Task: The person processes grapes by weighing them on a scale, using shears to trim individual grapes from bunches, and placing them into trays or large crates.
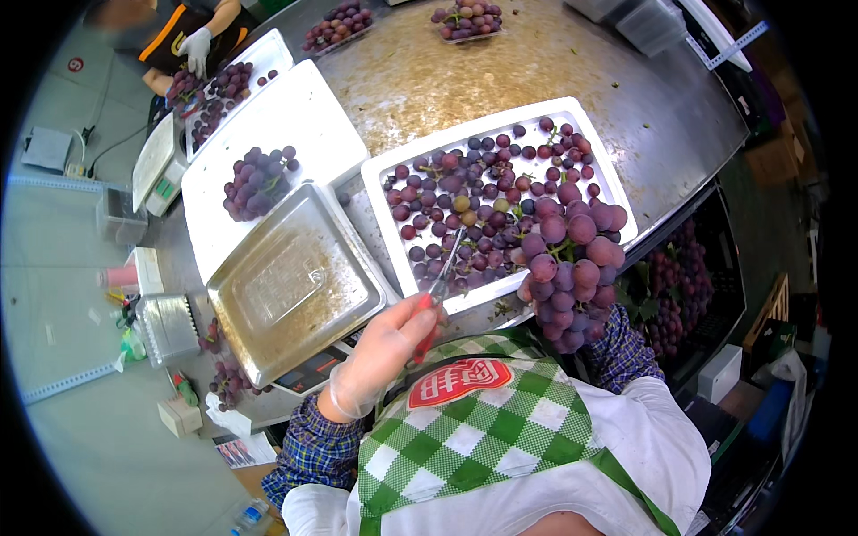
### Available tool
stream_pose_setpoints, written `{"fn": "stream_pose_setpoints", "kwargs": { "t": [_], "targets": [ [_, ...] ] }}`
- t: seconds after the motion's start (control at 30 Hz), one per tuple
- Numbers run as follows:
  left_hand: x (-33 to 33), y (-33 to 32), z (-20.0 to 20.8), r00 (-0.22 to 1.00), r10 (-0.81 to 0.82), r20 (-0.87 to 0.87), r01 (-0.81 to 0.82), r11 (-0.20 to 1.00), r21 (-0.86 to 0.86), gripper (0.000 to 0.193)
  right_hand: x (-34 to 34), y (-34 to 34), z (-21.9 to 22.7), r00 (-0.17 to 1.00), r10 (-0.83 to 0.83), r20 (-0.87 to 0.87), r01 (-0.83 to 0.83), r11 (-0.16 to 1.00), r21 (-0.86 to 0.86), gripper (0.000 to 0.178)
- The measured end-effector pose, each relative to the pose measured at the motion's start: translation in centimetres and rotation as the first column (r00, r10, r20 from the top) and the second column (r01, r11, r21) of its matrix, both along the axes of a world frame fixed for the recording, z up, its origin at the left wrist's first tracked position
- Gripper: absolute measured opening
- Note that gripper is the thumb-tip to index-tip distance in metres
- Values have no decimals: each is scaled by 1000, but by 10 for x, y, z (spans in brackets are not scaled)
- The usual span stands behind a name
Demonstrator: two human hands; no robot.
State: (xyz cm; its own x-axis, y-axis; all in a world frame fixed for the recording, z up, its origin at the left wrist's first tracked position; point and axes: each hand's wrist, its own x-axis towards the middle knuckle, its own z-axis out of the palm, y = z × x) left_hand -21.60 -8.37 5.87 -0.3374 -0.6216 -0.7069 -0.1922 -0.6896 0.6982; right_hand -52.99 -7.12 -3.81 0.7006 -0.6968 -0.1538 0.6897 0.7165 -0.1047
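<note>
My left hand, in a clear glove, is closed around the red handles of slim scissors, their blades pointing up over loose grapes. A large bunch of purple-red grapes hangs from my right hand. Most of that hand is hidden behind the fruit, with only a bit of finger showing at its left edge. Under the blades and the bunch lies a white foam tray, strewn with loose purple grapes, a few of them yellowish.
Left of the tray stands a scale with a metal pan. Behind it, a small bunch rests on a white foam board. A black crate of grapes is at right. Across the table, a co-worker's gloved hand hovers near grapes.
</note>
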Motion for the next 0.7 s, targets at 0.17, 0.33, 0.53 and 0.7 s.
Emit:
{"fn": "stream_pose_setpoints", "kwargs": {
  "t": [0.17, 0.33, 0.53, 0.7],
  "targets": [
    [-5, -4, -24, 996, -7, 90, 7, 1000, 8, 41, 4, 0, -32, 996, -29, 81, 40, 989, -142, 65],
    [-14, 0, -57, 984, 61, 167, -31, 983, -179, 42, 9, -7, -39, 993, -113, 42, 117, 987, -111, 61],
    [-56, -20, -92, 526, 108, 843, 598, 659, -457, 63, 9, -13, -37, 965, -250, -84, 243, 967, -82, 56],
    [-69, -19, -76, 677, 151, 721, 514, 603, -609, 76, 8, -27, -17, 921, -336, -199, 331, 942, -58, 53]
  ]
}}
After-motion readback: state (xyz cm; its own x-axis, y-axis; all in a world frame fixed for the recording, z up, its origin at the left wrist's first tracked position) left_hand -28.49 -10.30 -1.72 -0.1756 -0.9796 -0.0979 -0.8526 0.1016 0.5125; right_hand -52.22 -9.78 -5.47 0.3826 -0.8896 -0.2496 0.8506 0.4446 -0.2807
